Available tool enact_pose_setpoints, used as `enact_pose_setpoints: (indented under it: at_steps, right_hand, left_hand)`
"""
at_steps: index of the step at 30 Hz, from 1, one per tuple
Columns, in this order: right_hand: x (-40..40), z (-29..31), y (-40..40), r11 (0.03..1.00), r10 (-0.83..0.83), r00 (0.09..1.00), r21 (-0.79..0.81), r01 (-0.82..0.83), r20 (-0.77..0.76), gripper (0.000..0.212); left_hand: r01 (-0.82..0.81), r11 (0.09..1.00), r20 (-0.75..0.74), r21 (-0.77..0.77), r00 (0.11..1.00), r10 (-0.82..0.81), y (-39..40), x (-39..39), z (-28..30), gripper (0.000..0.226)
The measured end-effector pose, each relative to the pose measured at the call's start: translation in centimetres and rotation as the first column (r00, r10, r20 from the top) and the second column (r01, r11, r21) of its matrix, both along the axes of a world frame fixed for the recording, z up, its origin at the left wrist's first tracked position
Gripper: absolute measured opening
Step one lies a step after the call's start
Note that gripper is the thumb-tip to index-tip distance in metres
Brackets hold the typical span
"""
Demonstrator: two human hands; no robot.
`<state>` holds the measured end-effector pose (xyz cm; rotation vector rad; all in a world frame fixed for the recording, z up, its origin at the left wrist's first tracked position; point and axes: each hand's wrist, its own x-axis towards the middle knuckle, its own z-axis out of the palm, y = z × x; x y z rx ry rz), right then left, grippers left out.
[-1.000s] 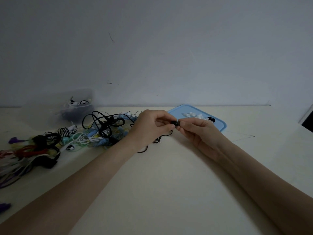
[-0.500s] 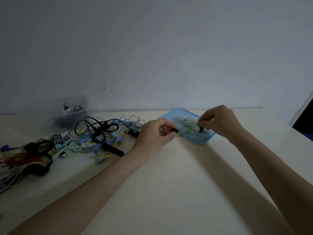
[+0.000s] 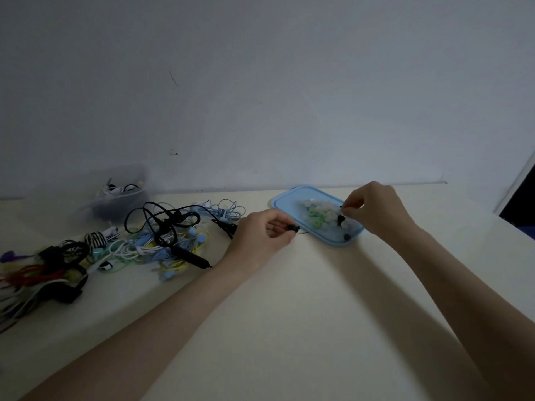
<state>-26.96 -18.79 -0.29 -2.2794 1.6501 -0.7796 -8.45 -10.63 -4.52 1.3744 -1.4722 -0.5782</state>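
My left hand (image 3: 262,234) pinches a black earbud (image 3: 292,227) at the end of a black earphone cable (image 3: 162,224) that trails left into a tangle. My right hand (image 3: 376,208) hovers over a light blue lid (image 3: 330,240) and pinches a small black ear tip (image 3: 342,207) between thumb and forefinger. White, green and black ear tips (image 3: 318,217) lie loose on the lid. A black tip (image 3: 341,219) stands just below my right fingers.
A pile of tangled earphones (image 3: 162,244) in blue, white, yellow and black lies at the left. More cables and black straps (image 3: 46,270) sit at the far left. A clear plastic container (image 3: 115,198) stands by the wall. The cream table (image 3: 289,314) spreads in front.
My right hand left the earbud, moved right over the blue lid and now lifts a black ear tip slightly. My left hand kept the earbud and stayed near the lid's left edge.
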Motion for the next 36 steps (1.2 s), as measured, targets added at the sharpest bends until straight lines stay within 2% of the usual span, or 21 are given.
enact_pose_setpoints:
  at_steps: [10, 16, 18, 20, 22, 26, 30, 32, 34, 36]
  right_hand:
    - [0.3, -0.6, -0.1, 0.996, 0.021, 1.0, 0.091, -0.021, -0.005, 0.014]
    - [0.4, 0.0, -0.2, 0.996, -0.007, 0.993, -0.092, 0.018, 0.117, 0.005]
    - [0.9, 0.6, 0.5, 0.999, 0.049, 0.934, -0.004, -0.051, 0.353, 0.003]
    - [2.0, 0.9, 1.8, 0.96, 0.121, 0.8, 0.134, -0.244, 0.588, 0.006]
    - [3.2, 0.4, 2.8, 0.92, 0.173, 0.78, 0.183, -0.346, 0.602, 0.009]
    - [4.4, -0.6, 3.7, 0.853, 0.21, 0.732, 0.244, -0.461, 0.648, 0.012]
    - [4.1, -0.9, 3.6, 0.865, 0.198, 0.729, 0.232, -0.444, 0.656, 0.013]
    - [4.1, -0.9, 3.6, 0.858, 0.154, 0.654, 0.228, -0.46, 0.74, 0.013]
    - [4.0, -0.8, 3.6, 0.816, 0.099, 0.556, 0.253, -0.52, 0.825, 0.012]
    - [3.9, -0.9, 3.6, 0.775, 0.049, 0.495, 0.28, -0.567, 0.867, 0.013]
  left_hand:
    - [0.003, 1.0, -0.042, 0.0, 0.999, -0.003, 0.0, 0.2, 0.0, 0.028]
    - [0.013, 1.0, -0.13, -0.009, 0.991, -0.014, 0.0, 0.3, 0.2, 0.025]
    - [0.013, 1.0, -0.199, -0.012, 0.98, -0.015, 0.0, 0.4, 0.4, 0.021]
    - [0.01, 1.0, -0.293, -0.012, 0.956, -0.013, 0.1, 0.6, 0.5, 0.019]
    - [0.019, 1.0, -0.333, -0.019, 0.943, -0.024, 0.2, 0.7, 0.5, 0.018]
    - [0.052, 0.998, -0.306, -0.043, 0.95, -0.063, 0.4, 0.7, 0.6, 0.019]
    - [0.057, 0.997, -0.325, -0.046, 0.943, -0.069, 0.4, 0.9, 0.6, 0.018]
    - [0.052, 0.998, -0.345, -0.035, 0.936, -0.061, 0.4, 0.9, 0.5, 0.018]
    - [0.045, 0.999, -0.345, -0.027, 0.937, -0.052, 0.4, 0.9, 0.4, 0.019]
    - [0.04, 0.999, -0.329, -0.032, 0.943, -0.049, 0.4, 0.9, 0.4, 0.02]
